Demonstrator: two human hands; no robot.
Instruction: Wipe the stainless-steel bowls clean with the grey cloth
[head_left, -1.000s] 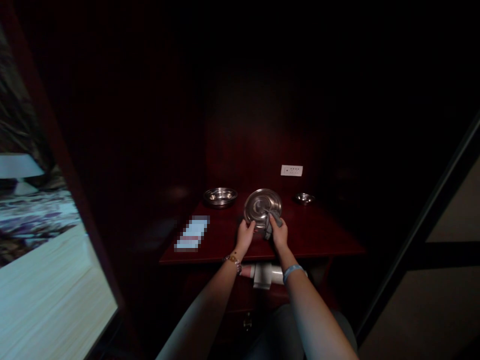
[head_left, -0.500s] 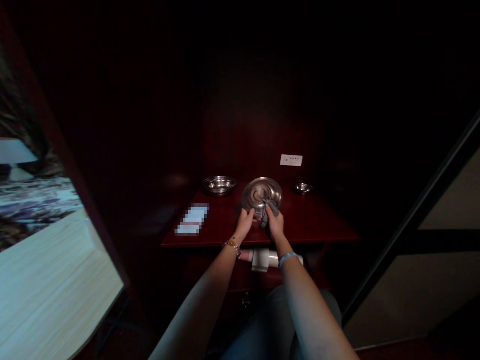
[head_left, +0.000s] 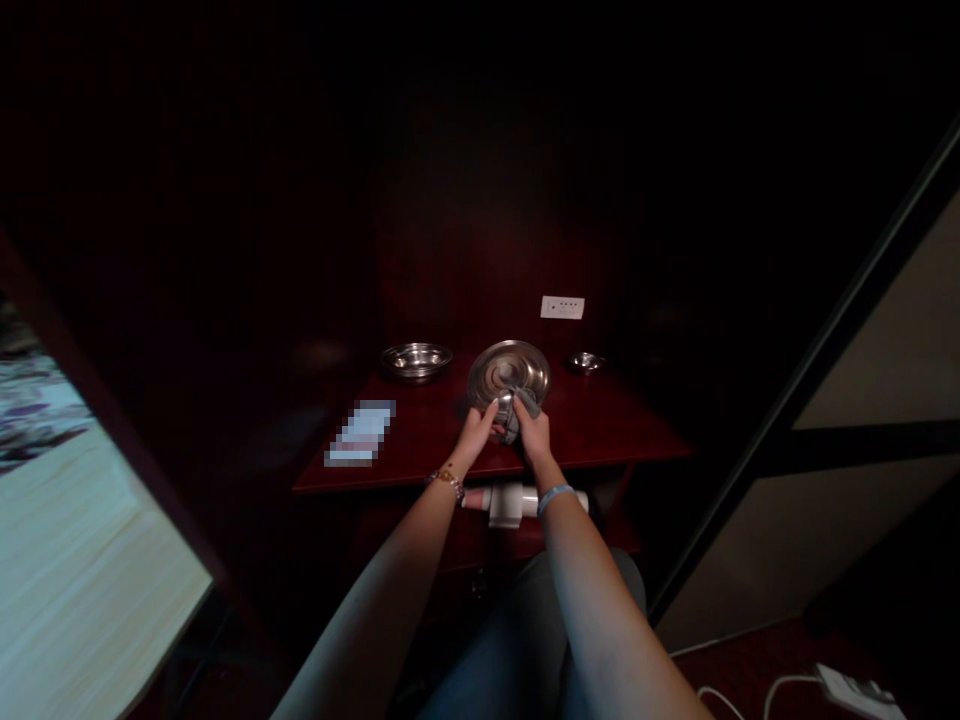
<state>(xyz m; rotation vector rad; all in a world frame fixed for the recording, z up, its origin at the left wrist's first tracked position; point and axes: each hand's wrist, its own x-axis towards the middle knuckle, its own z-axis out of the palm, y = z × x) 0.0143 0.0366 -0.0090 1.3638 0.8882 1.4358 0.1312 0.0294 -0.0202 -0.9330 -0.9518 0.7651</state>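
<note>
My left hand (head_left: 475,432) is closed on the near side of a small shiny steel bowl (head_left: 504,405). In my right hand (head_left: 534,430) is a bunched grey cloth (head_left: 513,428), pressed against the same bowl. Just behind both hands is a round steel plate (head_left: 512,356); its near edge is hidden by the hands and the bowl. Farther left on the dark red shelf (head_left: 600,430) stand nested-looking steel bowls (head_left: 417,362). Toward the right rear sits a smaller steel dish (head_left: 586,363).
A blurred-out pale rectangle (head_left: 361,432) lies on the shelf's left side. Beneath the shelf is a white and pink cylindrical appliance (head_left: 525,500). A socket plate (head_left: 562,307) is on the back wall. Power strip (head_left: 855,690) at lower right, pale wooden table (head_left: 90,570) at left.
The view has turned slightly right, so everything sits a little farther left. Both hands have drawn closer together, the cloth now against the small steel bowl, which shows more clearly.
</note>
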